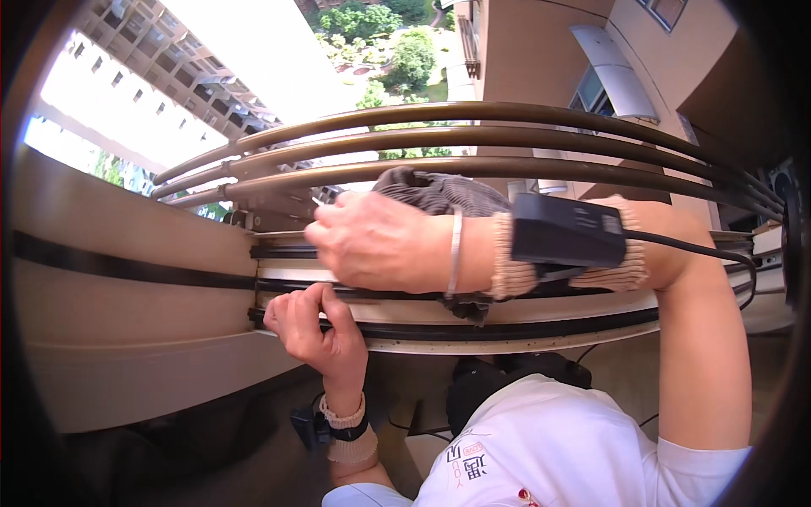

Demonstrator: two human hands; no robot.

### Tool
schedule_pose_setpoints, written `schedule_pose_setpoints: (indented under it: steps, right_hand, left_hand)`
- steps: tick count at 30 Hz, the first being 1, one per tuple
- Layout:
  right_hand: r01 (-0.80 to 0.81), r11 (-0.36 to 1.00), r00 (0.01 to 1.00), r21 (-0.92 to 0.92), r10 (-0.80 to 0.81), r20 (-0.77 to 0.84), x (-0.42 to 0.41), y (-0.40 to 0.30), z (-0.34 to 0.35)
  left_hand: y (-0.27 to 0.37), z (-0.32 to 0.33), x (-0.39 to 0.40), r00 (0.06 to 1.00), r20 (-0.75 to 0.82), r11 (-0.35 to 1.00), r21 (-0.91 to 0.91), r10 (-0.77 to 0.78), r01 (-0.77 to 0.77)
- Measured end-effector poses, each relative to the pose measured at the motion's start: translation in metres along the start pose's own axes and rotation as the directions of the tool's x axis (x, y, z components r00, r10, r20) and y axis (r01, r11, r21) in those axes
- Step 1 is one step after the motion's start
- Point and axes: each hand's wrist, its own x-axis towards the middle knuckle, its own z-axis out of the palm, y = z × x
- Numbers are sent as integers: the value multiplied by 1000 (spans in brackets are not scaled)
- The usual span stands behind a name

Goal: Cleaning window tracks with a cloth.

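My right hand (380, 241) is curled, back upward, over the tracks of a sliding-window frame (405, 312). Its fingertips and palm are hidden, so any grip is unclear. A thin white tip (319, 201) shows by its knuckles. Beneath my right wrist a dark grey ribbed cloth (475, 193) lies bunched across the frame, one end hanging on the inner side. My left hand (317, 323) rests at the left end of the inner track, fingers curled in, nothing visible in them. Each wrist wears a knitted cuff with a strapped black device (567, 229).
Bronze-coloured metal rails (405, 114) run outside the window, with trees (412, 57) and buildings far below. A pale side wall (127, 298) with a black strip bounds the left. A black cable (697, 244) loops from the right wrist device past the frame's right end.
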Motion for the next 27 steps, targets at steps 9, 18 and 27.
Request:
schedule_pose_setpoints:
  steps: [9,18,27]
  right_hand:
    - [-83,978,940,-190,140,310,-147,3,-127]
    - [49,994,999,94,-50,8,29,9,10]
    - [-29,999,999,28,28,33,76,-4,45]
  left_hand:
    - [1,1,5,993,-119,1000,29,-2,5]
    - [5,-3,6,999,-40,999,12,-29,30]
    - [-12,-2,0,998,-67,1000,-12,-19,19]
